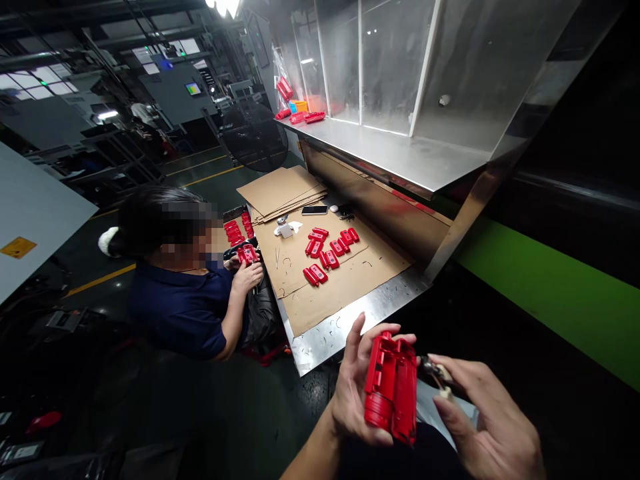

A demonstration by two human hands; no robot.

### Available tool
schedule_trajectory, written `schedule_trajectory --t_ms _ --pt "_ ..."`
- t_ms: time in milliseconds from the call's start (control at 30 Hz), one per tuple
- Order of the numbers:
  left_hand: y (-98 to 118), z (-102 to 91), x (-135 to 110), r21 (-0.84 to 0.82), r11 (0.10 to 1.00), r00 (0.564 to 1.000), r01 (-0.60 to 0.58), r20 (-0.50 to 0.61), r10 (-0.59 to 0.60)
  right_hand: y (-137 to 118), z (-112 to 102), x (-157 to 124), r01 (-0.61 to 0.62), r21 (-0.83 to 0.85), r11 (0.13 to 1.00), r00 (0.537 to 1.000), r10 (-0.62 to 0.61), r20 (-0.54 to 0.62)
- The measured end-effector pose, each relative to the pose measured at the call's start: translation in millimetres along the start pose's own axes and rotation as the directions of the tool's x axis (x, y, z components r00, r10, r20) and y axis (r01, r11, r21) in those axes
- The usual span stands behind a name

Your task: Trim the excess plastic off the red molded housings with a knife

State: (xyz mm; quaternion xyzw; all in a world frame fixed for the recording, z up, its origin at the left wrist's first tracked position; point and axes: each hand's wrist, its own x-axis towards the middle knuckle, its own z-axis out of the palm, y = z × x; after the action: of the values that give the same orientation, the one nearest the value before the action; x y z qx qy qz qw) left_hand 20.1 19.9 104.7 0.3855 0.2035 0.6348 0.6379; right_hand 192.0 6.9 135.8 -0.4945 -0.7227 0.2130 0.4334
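My left hand (357,387) is wrapped round a red plastic housing (393,387), held upright with its hollow inner side facing me, at the bottom of the view. My right hand (480,417) sits just right of it, fingers closed on a small tool with a dark metal tip (434,372) that points at the housing's upper right edge. Both hands hover below the front corner of a steel table (330,337).
Several more red housings (327,253) lie on cardboard (345,280) on the table, with a phone (315,210) and a small white object (285,229) behind. A seated co-worker (185,293) on the left holds a red part (247,254). A steel shelf (400,157) overhangs the table.
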Motion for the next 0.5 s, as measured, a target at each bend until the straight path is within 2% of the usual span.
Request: schedule_trajectory --t_ms 100,233,333,500 --pt "6.8 5.7 -0.9 -0.031 0.999 0.999 0.020 -0.037 -0.021 -3.6 -8.5 4.0 -0.080 0.006 0.997 0.995 0.081 -0.050" --pt "13.6 6.7 1.9 -0.098 0.995 0.999 -0.022 0.042 0.026 -5.7 -16.3 7.3 -0.097 -0.002 0.995 0.993 0.097 -0.070" --pt "15.3 5.4 5.5 -0.146 0.989 0.993 -0.026 0.114 0.043 -5.1 -17.6 9.1 -0.056 -0.067 0.996 0.997 0.052 -0.064" --pt "15.4 10.3 7.9 -0.191 0.981 0.990 -0.033 0.129 0.058 -4.9 -13.1 13.1 0.087 -0.079 0.993 0.996 -0.090 -0.030"
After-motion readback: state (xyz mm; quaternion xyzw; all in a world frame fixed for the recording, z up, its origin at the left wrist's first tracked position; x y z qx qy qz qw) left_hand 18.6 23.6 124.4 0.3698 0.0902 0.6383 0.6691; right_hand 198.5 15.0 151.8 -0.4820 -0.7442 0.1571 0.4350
